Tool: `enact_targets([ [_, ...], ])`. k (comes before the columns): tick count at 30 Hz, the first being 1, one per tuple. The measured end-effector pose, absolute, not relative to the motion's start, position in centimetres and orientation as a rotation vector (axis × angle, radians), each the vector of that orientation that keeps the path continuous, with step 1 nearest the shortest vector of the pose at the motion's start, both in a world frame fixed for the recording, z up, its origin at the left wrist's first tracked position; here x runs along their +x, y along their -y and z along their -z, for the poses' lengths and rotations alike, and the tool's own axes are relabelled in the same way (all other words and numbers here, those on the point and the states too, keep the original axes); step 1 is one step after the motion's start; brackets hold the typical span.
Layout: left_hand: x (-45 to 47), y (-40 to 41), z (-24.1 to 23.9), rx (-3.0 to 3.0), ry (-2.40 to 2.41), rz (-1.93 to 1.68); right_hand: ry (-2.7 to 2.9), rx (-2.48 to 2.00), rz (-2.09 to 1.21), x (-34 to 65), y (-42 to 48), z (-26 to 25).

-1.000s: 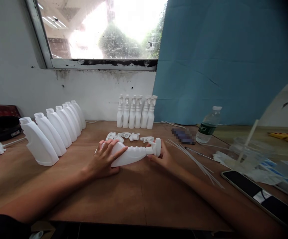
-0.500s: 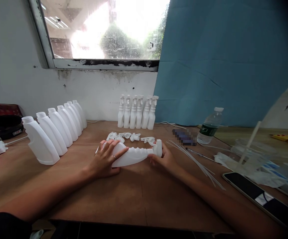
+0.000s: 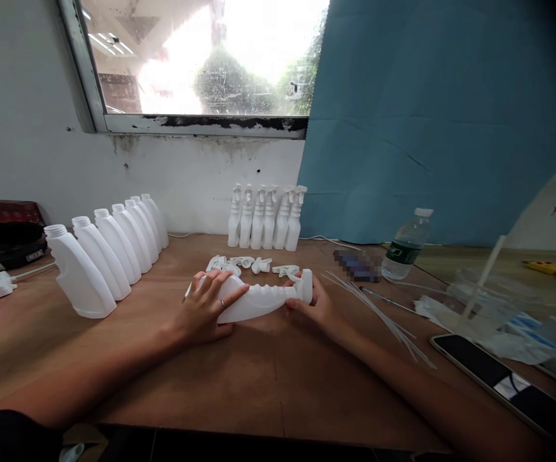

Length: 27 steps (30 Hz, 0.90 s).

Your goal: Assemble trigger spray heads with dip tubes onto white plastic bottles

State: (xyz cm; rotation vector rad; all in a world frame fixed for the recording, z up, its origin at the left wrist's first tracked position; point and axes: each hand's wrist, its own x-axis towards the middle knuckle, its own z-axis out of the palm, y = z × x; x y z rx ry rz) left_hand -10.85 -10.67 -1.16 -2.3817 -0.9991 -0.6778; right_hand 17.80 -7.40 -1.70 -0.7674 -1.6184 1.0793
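Note:
A white spray bottle (image 3: 253, 304) lies on its side above the near part of the table, its base to the left. My left hand (image 3: 206, 305), with a ring on one finger, is wrapped over the base end. At the neck, my right hand (image 3: 312, 307) grips the bottle where the trigger head (image 3: 307, 286) sits on it; the fingers behind are partly hidden. Just beyond the bottle lie several loose white trigger heads (image 3: 261, 265). Several thin clear dip tubes (image 3: 378, 311) lie to the right of my right hand.
Several open white bottles (image 3: 83, 273) stand in a row at left. Several bottles with trigger heads (image 3: 257, 224) stand by the wall. At right are a water bottle (image 3: 403, 250), a pen (image 3: 393, 300), a plastic cup (image 3: 492, 292) and a phone (image 3: 489, 372) on the wooden table (image 3: 239, 391).
Both hands keep their hold on the spray bottle with almost no movement. The whole view has shifted very slightly.

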Motion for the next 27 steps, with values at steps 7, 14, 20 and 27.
enact_targets([
  [7, -10.8, 10.9, 1.1, -2.394, 0.984, 0.724, 1.621, -0.872, -0.944, 18.0, 8.1, 1.1],
  [14, -10.5, 11.2, 0.8, -2.403, 0.972, 0.804, 1.534, -0.851, -1.003, 17.6, 8.7, 0.4],
  [20, -10.2, 11.7, 0.3, -2.578, 1.116, 0.964, 1.625, -0.462, -1.330, 17.5, 8.5, 0.1],
  [27, -10.2, 12.2, 0.1, -2.823, 1.111, 0.869, 1.613, -0.616, -1.128, 17.8, 9.4, 0.1],
])
